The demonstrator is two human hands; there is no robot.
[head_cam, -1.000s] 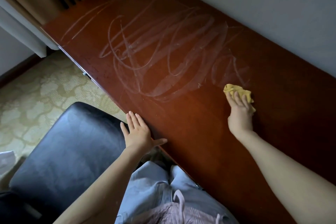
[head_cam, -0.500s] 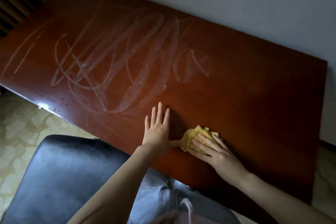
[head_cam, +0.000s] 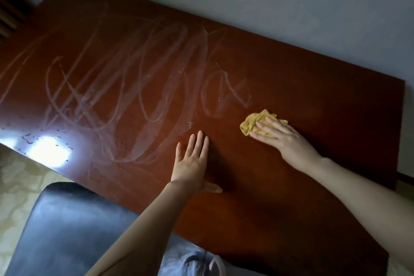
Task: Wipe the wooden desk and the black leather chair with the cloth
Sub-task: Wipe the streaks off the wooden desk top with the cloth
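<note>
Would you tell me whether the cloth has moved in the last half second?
Yes: the yellow cloth slid across the desk away from its near edge, toward the white streaks.

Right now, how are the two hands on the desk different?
The left hand lies flat on bare wood; the right hand presses the yellow cloth. The left hand's fingers point forward; the right hand's slant leftward. Both rest on the desk with straight fingers.

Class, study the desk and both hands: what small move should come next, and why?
Probably slide the right hand, pressing the yellow cloth, rightward: wipe streaks cover the desk at left and middle, while the surface right of the cloth shows none.
</note>
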